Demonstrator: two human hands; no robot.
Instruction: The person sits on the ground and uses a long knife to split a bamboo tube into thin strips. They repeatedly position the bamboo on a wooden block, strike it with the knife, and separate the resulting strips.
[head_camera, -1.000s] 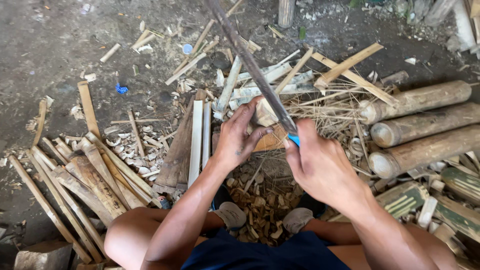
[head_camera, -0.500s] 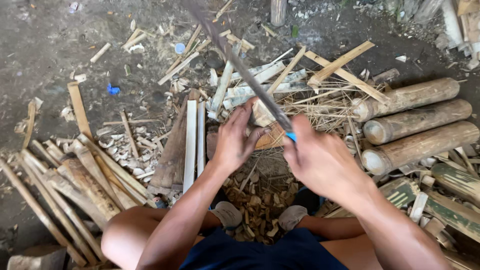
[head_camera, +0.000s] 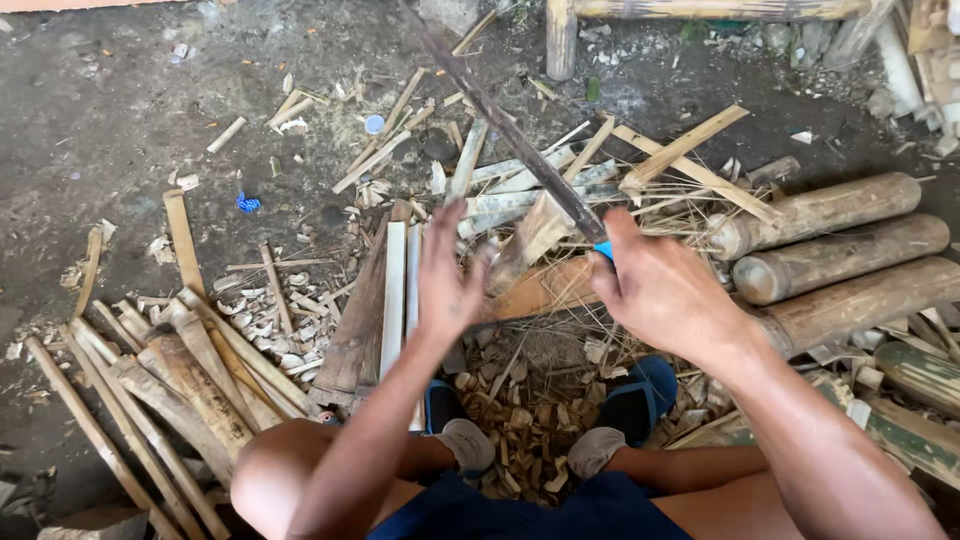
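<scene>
My right hand grips the blue handle of a long dark blade that points up and away to the left. My left hand is open, fingers spread, just left of a short bamboo piece standing on a wooden block. The blade's lower part lies against the top of that bamboo piece. My feet in grey shoes sit below the block among chips.
Three thick bamboo logs lie at the right. Split bamboo slats lie beside the block, more strips at the lower left. Chips and shavings cover the dirt ground. A blue bottle cap lies farther off.
My left hand has let go of the bamboo piece and opened, moving slightly left. The blade stays in my right hand at much the same angle.
</scene>
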